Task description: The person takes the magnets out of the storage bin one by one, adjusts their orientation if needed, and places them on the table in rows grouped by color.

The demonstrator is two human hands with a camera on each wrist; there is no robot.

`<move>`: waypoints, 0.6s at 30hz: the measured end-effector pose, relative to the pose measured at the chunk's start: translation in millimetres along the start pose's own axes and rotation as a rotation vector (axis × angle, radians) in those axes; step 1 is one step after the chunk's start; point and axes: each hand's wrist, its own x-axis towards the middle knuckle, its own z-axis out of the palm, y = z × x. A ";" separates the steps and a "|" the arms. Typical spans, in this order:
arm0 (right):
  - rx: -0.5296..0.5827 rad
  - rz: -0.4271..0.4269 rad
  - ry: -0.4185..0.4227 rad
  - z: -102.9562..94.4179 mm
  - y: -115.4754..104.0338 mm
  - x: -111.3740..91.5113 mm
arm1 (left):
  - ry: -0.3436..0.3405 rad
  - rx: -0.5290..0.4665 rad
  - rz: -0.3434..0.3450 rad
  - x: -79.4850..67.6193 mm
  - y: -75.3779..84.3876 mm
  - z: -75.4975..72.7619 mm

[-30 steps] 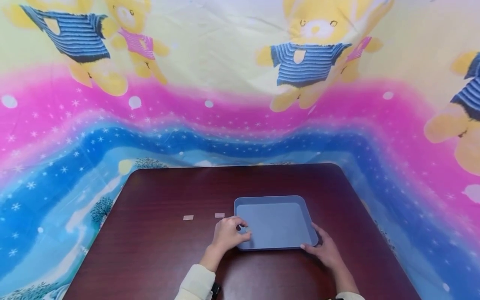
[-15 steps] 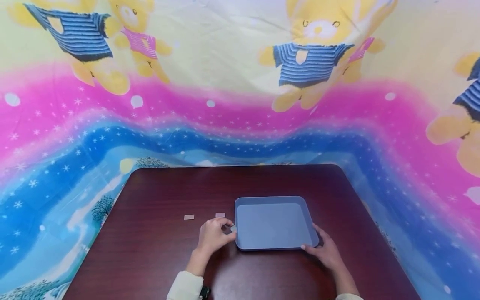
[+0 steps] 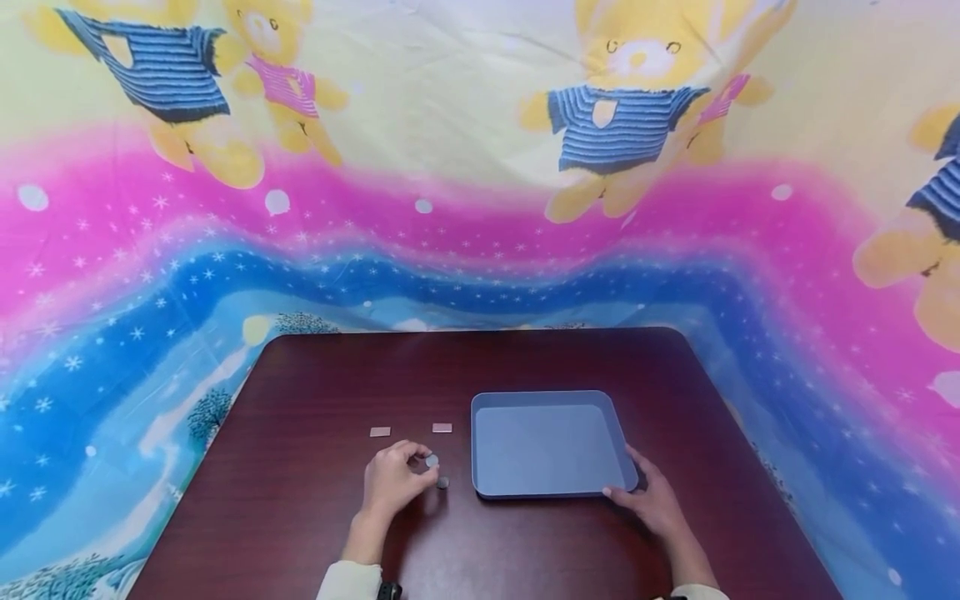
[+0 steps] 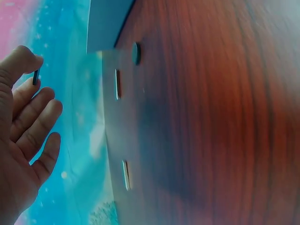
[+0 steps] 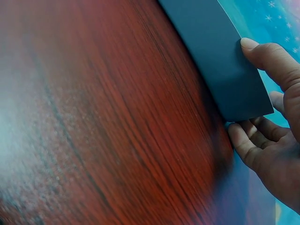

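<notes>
My left hand (image 3: 393,479) pinches a small grey round disc (image 3: 432,460) between thumb and finger, left of the tray and above the table. The left wrist view shows this held disc (image 4: 36,76) edge-on, with the other fingers loosely spread. A second round disc (image 3: 443,482) lies on the table just by the thumb. Beyond the hand lie two small flat rectangular pieces, one pinkish piece (image 3: 442,428) and one paler piece (image 3: 380,432). My right hand (image 3: 652,498) grips the near right corner of a blue-grey tray (image 3: 480,446), thumb on the rim and fingers low against its outside.
The dark red-brown wooden table (image 3: 337,375) has rounded far corners. A cartoon-bear cloth (image 3: 450,125) hangs behind and along its sides. The tray's raised rim stands right of the discs.
My left hand has drawn back leftward from the tray's left edge, the disc in its pinch. The second disc on the table has come into view. My right hand stays at the tray corner.
</notes>
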 end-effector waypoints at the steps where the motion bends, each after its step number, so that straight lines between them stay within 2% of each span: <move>1: -0.003 -0.005 0.001 -0.1 0.0 0.2 | 0.007 0.004 -0.009 -1.6 -2.9 -1.2; 8: -0.039 -0.048 0.006 -0.4 -0.2 3.4 | 0.047 0.030 -0.093 -13.3 -23.0 -10.3; 15: -0.045 -0.028 -0.007 -0.9 -1.0 0.4 | 0.003 0.062 -0.221 -28.0 -40.9 -19.2; 18: -0.041 -0.018 -0.006 -0.9 -0.8 -0.5 | -0.015 0.064 -0.253 -31.7 -48.0 -22.0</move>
